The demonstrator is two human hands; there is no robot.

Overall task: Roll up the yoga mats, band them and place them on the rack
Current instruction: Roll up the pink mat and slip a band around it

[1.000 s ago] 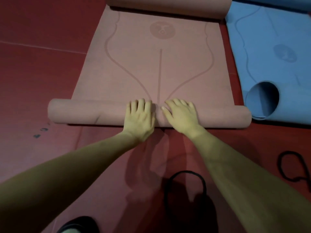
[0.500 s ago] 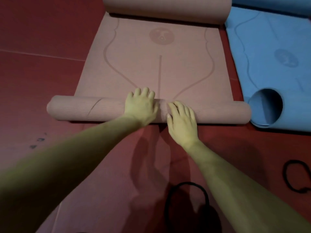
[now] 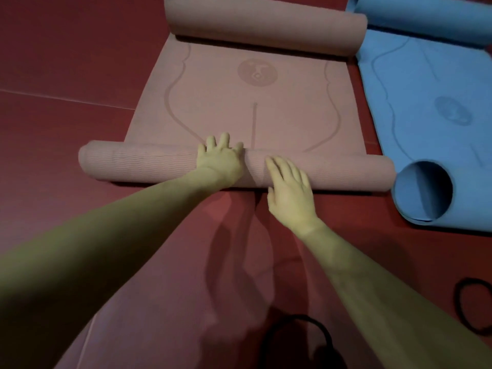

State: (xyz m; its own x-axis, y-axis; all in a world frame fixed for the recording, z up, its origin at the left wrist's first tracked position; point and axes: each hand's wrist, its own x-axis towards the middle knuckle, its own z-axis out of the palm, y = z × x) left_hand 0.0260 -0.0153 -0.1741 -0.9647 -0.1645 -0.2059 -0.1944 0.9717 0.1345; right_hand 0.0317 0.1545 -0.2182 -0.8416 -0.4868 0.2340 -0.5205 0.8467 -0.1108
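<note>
A dusty pink yoga mat [image 3: 255, 107] lies on the dark red floor, its near end wound into a roll [image 3: 138, 163] and its far end curled into a second roll [image 3: 266, 22]. My left hand [image 3: 221, 158] presses flat on top of the near roll, fingers reaching over its far side. On the roll's near side, just to the right, my right hand [image 3: 290, 187] rests with straight fingers. A black elastic band [image 3: 300, 339] lies on the floor between my forearms. Another black band [image 3: 471, 304] lies at the right edge.
A blue yoga mat [image 3: 431, 107] lies to the right, its near end loosely curled into an open tube [image 3: 423, 193] that almost touches the pink roll's right end. Dark red floor [image 3: 66, 75] stretches out to the left.
The near pink roll has moved away from me over the flat part of the mat. My left hand has slid onto its top, and my right hand has dropped back to its near side.
</note>
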